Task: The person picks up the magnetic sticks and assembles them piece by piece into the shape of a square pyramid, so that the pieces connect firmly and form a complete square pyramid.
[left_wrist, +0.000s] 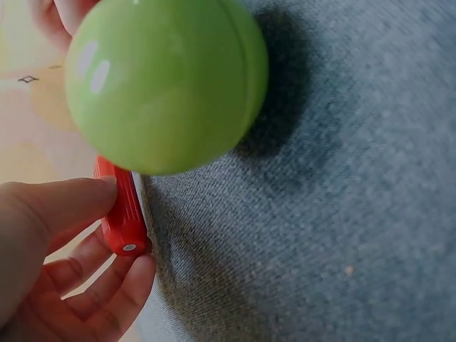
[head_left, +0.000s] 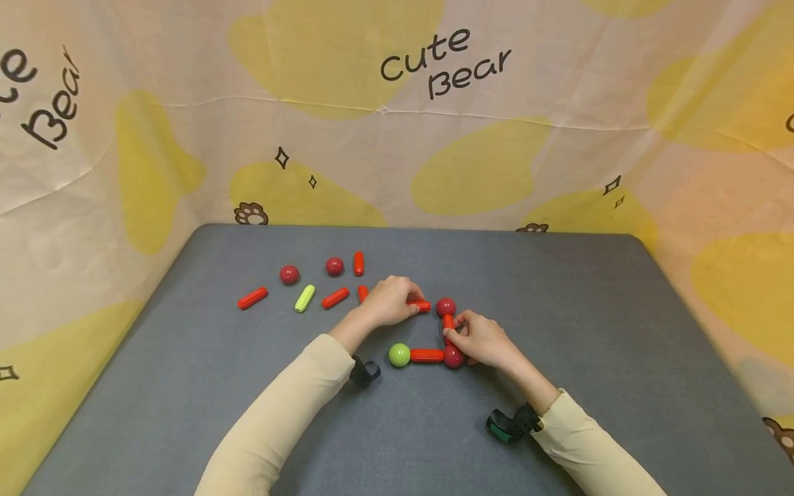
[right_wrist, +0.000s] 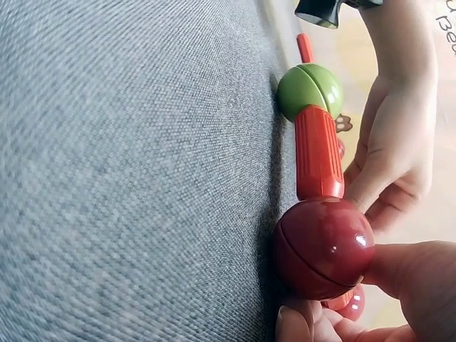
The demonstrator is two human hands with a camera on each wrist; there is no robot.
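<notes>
Left hand (head_left: 391, 301) is pinching a ribbed red stick (left_wrist: 129, 210) just beside a red ball (head_left: 445, 307), one end showing a silvery dot, the other hiding behind a green ball (left_wrist: 167, 85) in the left wrist view. Right hand (head_left: 488, 341) is gripping another stick (head_left: 448, 322), partly covered, running between that red ball and a lower one (head_left: 453, 356).

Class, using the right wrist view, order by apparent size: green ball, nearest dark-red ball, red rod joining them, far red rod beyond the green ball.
1. Dark-red ball, nearest the camera
2. Green ball and joining red rod: too alike to rank
3. Far red rod
</notes>
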